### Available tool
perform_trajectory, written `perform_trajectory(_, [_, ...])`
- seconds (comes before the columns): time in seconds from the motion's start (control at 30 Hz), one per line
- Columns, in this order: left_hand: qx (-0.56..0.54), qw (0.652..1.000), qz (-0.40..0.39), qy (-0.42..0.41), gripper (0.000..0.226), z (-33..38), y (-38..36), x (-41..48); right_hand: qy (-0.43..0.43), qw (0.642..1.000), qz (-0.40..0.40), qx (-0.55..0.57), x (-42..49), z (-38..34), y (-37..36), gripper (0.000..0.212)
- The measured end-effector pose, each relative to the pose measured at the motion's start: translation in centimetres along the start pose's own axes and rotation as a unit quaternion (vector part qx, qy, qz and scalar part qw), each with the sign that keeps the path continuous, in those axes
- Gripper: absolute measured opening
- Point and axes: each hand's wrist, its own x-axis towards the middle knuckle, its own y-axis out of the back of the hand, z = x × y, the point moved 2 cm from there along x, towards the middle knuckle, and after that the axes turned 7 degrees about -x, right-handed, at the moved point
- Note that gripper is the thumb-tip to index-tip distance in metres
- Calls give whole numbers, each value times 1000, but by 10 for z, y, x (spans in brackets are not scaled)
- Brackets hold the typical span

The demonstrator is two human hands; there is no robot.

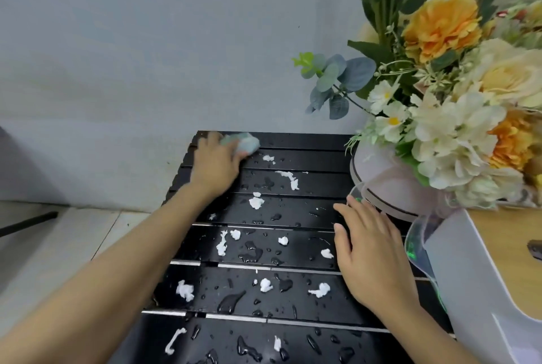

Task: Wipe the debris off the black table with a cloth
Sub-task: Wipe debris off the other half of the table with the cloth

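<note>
The cloth point(243, 143) is held bunched in the left grip point(215, 162), whose fingers are curled round it, at the far left corner of the black desk point(308, 155). The white debris point(256, 202) lies scattered nearer and to the right of that grip, across slats whose long axis runs left to right. The wipe is therefore judged to be needed toward the near edge. The right grip point(369, 249) is laid flat and relaxed on the desk's right side, near the flower arrangement point(440, 26). No brand or writing can be read.
</note>
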Motion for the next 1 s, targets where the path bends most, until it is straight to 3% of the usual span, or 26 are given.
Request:
perform_trajectory(0.07, [-81, 990, -71, -91, 39, 17, 5, -29, -3, 1000, 0, 2, 1, 0, 1, 50])
perform_trajectory(0.13, [-143, 973, -153, -102, 38, 19, 20, -25, -5, 1000, -1, 3, 0, -1, 1, 50])
perform_trajectory(0.2, [-144, 984, -87, -65, 47, 1, 32, 2, -4, 1000, 3, 6, 0, -2, 1, 50])
perform_trajectory(0.27, [-102, 993, 12, 50, 47, -30, 36, 30, -6, 1000, 7, 9, 0, -1, 1, 51])
perform_trajectory(0.33, [-13, 988, 33, 148, 42, -44, 20, 33, -3, 1000, 8, 11, 1, -1, 0, 53])
perform_trajectory(0.37, [30, 986, 34, 160, 40, -38, 11, 28, -2, 1000, 9, 12, 1, -1, -1, 54])
perform_trajectory(0.47, [41, 998, 17, 46, 40, 1, -5, -3, -1, 1000, 12, 11, 0, 0, -1, 53])
perform_trajectory(0.53, [-47, 994, -73, -64, 42, 19, 0, -25, -1, 1000, 10, 10, 0, -1, -2, 53])
perform_trajectory(0.6, [-127, 971, -174, -106, 39, 17, 20, -24, -3, 1000, 11, 10, 0, -1, -1, 53])
perform_trajectory(0.63, [-126, 973, -161, -108, 39, 8, 27, -15, -2, 1000, 13, 11, 1, -1, -1, 53])
perform_trajectory(0.67, [-102, 985, -113, -85, 42, -5, 31, 0, -2, 1000, 14, 11, 1, -1, -1, 53])
perform_trajectory(0.73, [-36, 997, -8, 70, 44, -39, 33, 30, -4, 1000, 13, 8, 1, -2, -1, 52])
perform_trajectory(0.8, [13, 973, 30, 227, 41, -51, 22, 36, -4, 1000, 14, 6, 1, -2, -2, 52])
perform_trajectory(0.83, [42, 968, 35, 245, 39, -42, 15, 30, -4, 1000, 13, 6, 2, -2, -2, 52])
perform_trajectory(0.93, [66, 992, 41, 102, 37, -4, -4, 11, -8, 1000, 17, 5, 2, -1, -2, 52])
perform_trajectory(1.0, [-8, 998, -61, -11, 39, 6, -4, 5, -8, 1000, 16, 5, 2, -1, -2, 52])
